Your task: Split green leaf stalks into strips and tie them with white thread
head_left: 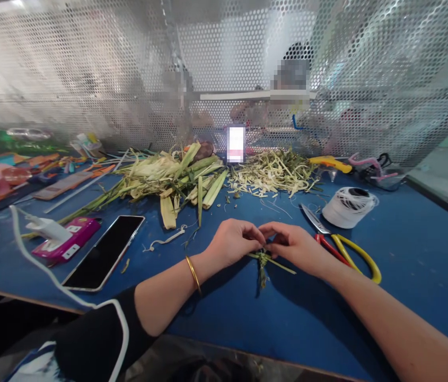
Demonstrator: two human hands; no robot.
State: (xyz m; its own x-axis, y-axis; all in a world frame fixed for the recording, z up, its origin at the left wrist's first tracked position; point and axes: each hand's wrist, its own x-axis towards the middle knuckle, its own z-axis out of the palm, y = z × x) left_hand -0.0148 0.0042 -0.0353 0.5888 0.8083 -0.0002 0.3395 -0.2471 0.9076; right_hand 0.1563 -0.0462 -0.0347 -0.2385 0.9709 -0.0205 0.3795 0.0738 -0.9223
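Note:
My left hand (236,240) and my right hand (287,243) meet fingertip to fingertip over the blue table. Both are pinched closed on a small knotted figure of green plant strips (262,260), whose thin ends stick out to the right and down toward me. The fingers cover its upper part. Close to my right forearm lie scissors (337,246) with one red and one yellow handle, blades part open. Behind them stands a spool of white thread (350,207). A twisted pale strip (166,239) lies left of my left hand.
Behind my hands lie a pile of green stalks and husks (164,175) and a heap of cut scraps (275,172). At left are a black phone (106,252) and a purple power strip (68,239) with a white cable. A perforated metal screen (224,63) closes the back.

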